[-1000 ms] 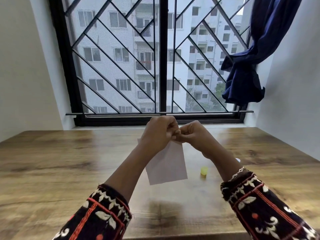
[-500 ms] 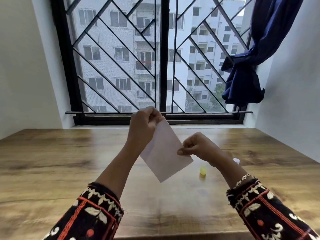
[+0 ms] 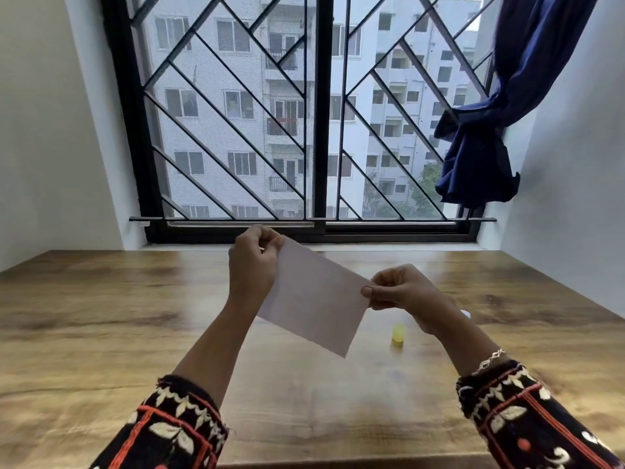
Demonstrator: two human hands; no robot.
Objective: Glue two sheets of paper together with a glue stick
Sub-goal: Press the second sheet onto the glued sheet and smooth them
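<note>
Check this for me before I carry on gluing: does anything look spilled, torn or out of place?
Nothing looks spilled or torn. The paper is held tilted above the table, left hand at its top corner, right hand at its side. A small yellow cap stands loose on the table.

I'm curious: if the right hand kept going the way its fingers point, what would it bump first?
The right hand points leftward across the paper it pinches, so probably the left hand holding the far corner, though depth is unclear.
</note>
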